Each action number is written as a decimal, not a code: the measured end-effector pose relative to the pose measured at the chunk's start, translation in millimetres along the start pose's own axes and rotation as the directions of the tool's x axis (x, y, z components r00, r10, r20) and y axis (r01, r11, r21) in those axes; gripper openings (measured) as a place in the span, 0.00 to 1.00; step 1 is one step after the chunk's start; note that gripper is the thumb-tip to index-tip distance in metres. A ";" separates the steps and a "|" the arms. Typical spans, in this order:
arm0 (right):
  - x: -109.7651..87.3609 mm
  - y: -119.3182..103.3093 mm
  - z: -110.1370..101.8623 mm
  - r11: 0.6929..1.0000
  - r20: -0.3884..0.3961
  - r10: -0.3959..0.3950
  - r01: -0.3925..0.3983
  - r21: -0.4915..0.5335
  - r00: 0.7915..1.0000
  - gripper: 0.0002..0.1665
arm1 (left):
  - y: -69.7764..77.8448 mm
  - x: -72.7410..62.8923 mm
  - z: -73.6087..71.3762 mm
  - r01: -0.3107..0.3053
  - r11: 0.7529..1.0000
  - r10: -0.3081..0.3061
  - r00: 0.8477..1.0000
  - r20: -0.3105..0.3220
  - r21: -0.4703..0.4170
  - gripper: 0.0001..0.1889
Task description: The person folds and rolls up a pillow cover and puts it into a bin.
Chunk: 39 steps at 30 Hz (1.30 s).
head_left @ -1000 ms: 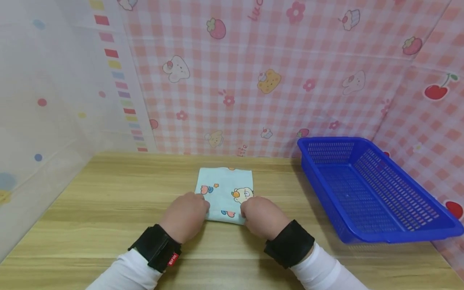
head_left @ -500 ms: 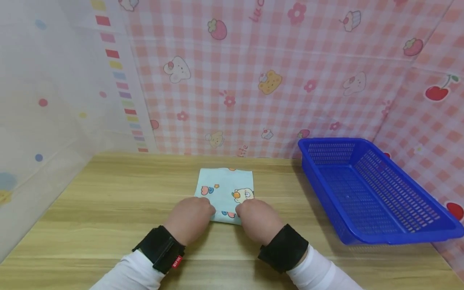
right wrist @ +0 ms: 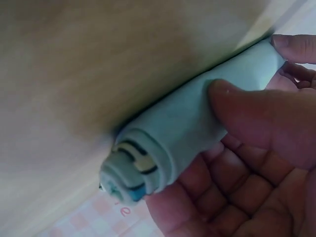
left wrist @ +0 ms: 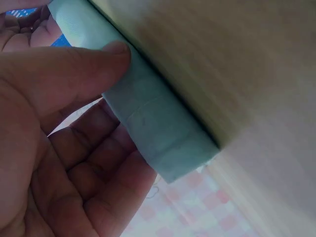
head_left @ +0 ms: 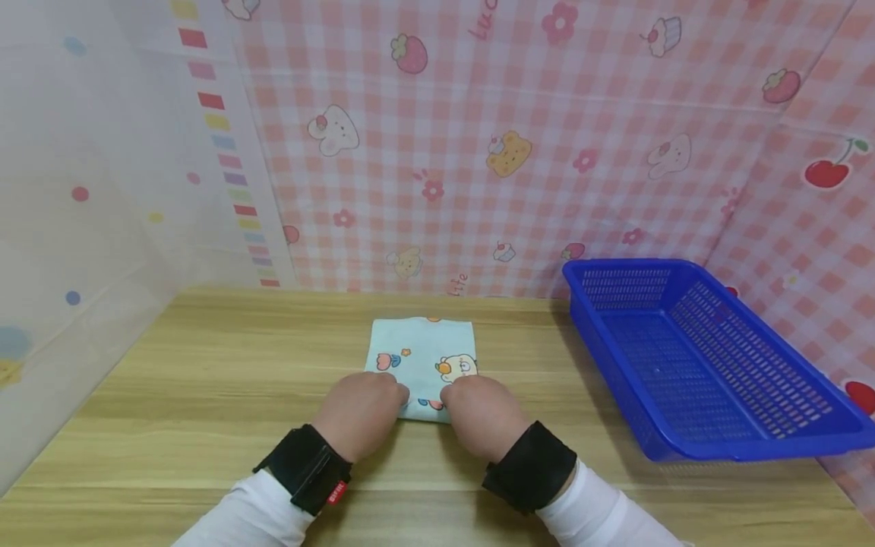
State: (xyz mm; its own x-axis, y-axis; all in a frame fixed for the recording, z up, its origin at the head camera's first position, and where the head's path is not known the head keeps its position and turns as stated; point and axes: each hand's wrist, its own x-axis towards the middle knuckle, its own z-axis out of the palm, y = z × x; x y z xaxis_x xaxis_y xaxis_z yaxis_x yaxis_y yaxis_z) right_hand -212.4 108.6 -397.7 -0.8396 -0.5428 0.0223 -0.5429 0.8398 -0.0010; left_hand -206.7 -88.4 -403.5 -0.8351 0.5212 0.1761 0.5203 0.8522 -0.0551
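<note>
White sleeves are worn on both arms; the left sleeve (head_left: 249, 510) and the right sleeve (head_left: 604, 507) are close-fitting and softly creased. The left wrist is wrapped in a broad black wristband (head_left: 301, 465), by whose near right edge a small red tag (head_left: 337, 492) is carried, marked with pale lettering too small to be read. The right wrist is encircled by a matching black band (head_left: 529, 467), plain-faced. Both the left hand (head_left: 361, 410) and the right hand (head_left: 487, 414) are left uncovered.
</note>
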 end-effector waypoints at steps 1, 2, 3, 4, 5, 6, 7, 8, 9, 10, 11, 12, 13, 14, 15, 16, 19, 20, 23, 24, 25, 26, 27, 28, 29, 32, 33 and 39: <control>0.7 1.0 0.2 1.000 0.011 0.002 -0.003 0.008 1.000 0.04 | -0.4 0.8 0.2 0.004 1.000 -0.004 1.000 0.007 -0.006 0.04; 1.5 2.3 0.6 1.000 0.022 0.007 -0.007 0.020 1.000 0.04 | -0.8 1.6 0.4 0.010 1.000 -0.010 1.000 0.014 -0.014 0.04; 2.3 3.6 1.0 0.999 0.035 0.011 -0.012 0.034 0.999 0.05 | -1.3 2.5 0.8 0.016 1.000 -0.016 1.000 0.021 -0.020 0.05; 3.1 5.3 1.6 0.999 0.045 0.013 -0.015 0.045 0.999 0.05 | -1.8 3.2 0.9 0.025 0.999 -0.024 0.999 0.029 -0.031 0.06; 4.0 7.3 2.3 0.998 0.057 0.014 -0.018 0.057 0.998 0.07 | -2.3 3.9 0.9 0.034 0.998 -0.033 0.999 0.037 -0.045 0.06; 4.9 9.6 3.0 0.997 0.066 0.012 -0.017 0.074 0.998 0.08 | -2.9 4.4 1.1 0.043 0.997 -0.041 0.998 0.046 -0.059 0.07; 6.0 12.2 3.5 0.995 0.075 0.006 -0.013 0.095 0.997 0.08 | -3.5 4.8 1.1 0.052 0.996 -0.048 0.997 0.054 -0.074 0.08; 7.3 14.9 3.8 0.993 0.087 0.003 -0.014 0.120 0.996 0.08 | -4.2 5.1 1.5 0.062 0.994 -0.056 0.997 0.060 -0.090 0.09; 8.8 17.9 3.4 0.989 0.099 -0.005 -0.010 0.149 0.995 0.08 | -4.9 5.4 1.8 0.072 0.992 -0.066 0.996 0.066 -0.106 0.10; 10.6 21.5 3.4 0.984 0.110 -0.012 -0.008 0.178 0.994 0.08 | -5.7 5.9 2.2 0.085 0.988 -0.076 0.994 0.072 -0.128 0.10; 12.7 25.1 2.7 0.977 0.126 -0.016 -0.011 0.213 0.992 0.07 | -6.7 6.5 2.8 0.094 0.985 -0.083 0.993 0.081 -0.144 0.09; 14.9 28.8 1.6 0.967 0.143 -0.020 -0.017 0.253 0.990 0.07 | -7.7 7.2 3.1 0.104 0.982 -0.091 0.992 0.090 -0.160 0.09; 17.2 32.8 0.9 0.958 0.158 -0.023 -0.023 0.285 0.987 0.06 | -8.8 8.0 3.1 0.114 0.978 -0.098 0.990 0.098 -0.175 0.08; 19.6 36.6 -0.2 0.948 0.174 -0.024 -0.033 0.316 0.984 0.06 | -10.0 9.2 3.2 0.124 0.974 -0.105 0.989 0.109 -0.190 0.08; 22.1 40.3 -1.2 0.939 0.190 -0.027 -0.041 0.342 0.981 0.06 | -11.3 10.5 2.9 0.135 0.969 -0.111 0.986 0.122 -0.206 0.07; 24.6 43.9 -1.8 0.931 0.211 -0.027 -0.053 0.362 0.977 0.06 | -12.5 12.0 2.4 0.143 0.965 -0.115 0.984 0.136 -0.220 0.06; 31.7 51.8 -4.5 0.914 0.267 -0.035 -0.077 0.399 0.963 0.05 | -16.0 16.9 0.3 0.172 0.951 -0.130 0.976 0.174 -0.256 0.06; 33.6 53.5 -5.7 0.911 0.283 -0.038 -0.083 0.403 0.958 0.05 | -17.0 18.5 -0.3 0.182 0.946 -0.135 0.973 0.185 -0.270 0.06; 38.9 57.0 -7.8 0.907 0.321 -0.033 -0.106 0.408 0.947 0.04 | -19.2 22.4 -1.5 0.209 0.930 -0.151 0.967 0.207 -0.301 0.06; 40.5 57.7 -7.8 0.904 0.328 -0.023 -0.120 0.410 0.944 0.04 | -19.7 23.3 -1.9 0.214 0.927 -0.153 0.966 0.210 -0.307 0.06; 41.8 58.3 -7.7 0.900 0.333 -0.011 -0.136 0.415 0.943 0.04 | -20.1 24.0 -2.1 0.216 0.926 -0.154 0.965 0.212 -0.311 0.06; 42.8 58.5 -7.9 0.893 0.341 0.001 -0.155 0.423 0.940 0.04 | -20.4 24.6 -2.1 0.218 0.924 -0.156 0.965 0.212 -0.313 0.06; 43.8 58.7 -7.4 0.885 0.345 0.017 -0.175 0.432 0.938 0.04 | -20.8 25.1 -1.7 0.220 0.924 -0.158 0.964 0.212 -0.312 0.06; 44.3 58.3 -6.9 0.875 0.346 0.032 -0.193 0.444 0.938 0.04 | -21.0 25.4 -1.3 0.219 0.926 -0.158 0.964 0.212 -0.308 0.06; 44.4 57.3 -7.1 0.862 0.347 0.047 -0.214 0.459 0.937 0.05 | -21.1 25.7 -1.1 0.218 0.927 -0.157 0.965 0.211 -0.305 0.05; 42.9 52.0 -8.3 0.852 0.328 0.086 -0.240 0.466 0.941 0.09 | -19.9 26.8 -0.3 0.217 0.930 -0.163 0.967 0.197 -0.295 0.05; 41.9 49.1 -9.1 0.859 0.311 0.093 -0.235 0.455 0.946 0.10 | -19.0 26.9 0.2 0.213 0.934 -0.165 0.969 0.183 -0.288 0.06; 32.6 23.5 -9.2 0.957 0.135 0.079 -0.113 0.267 0.988 0.13 | -8.2 23.4 2.0 0.061 0.981 -0.058 0.998 0.022 -0.183 0.13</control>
State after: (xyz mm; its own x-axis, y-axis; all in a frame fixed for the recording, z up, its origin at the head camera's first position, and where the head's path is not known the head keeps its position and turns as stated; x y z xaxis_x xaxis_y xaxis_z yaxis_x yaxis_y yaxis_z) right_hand -252.5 110.8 -387.8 -0.8745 -0.4717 -0.1130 -0.4297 0.8615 -0.2705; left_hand -230.9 -83.1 -400.9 -0.8676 0.4718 0.1573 0.4922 0.8596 0.1369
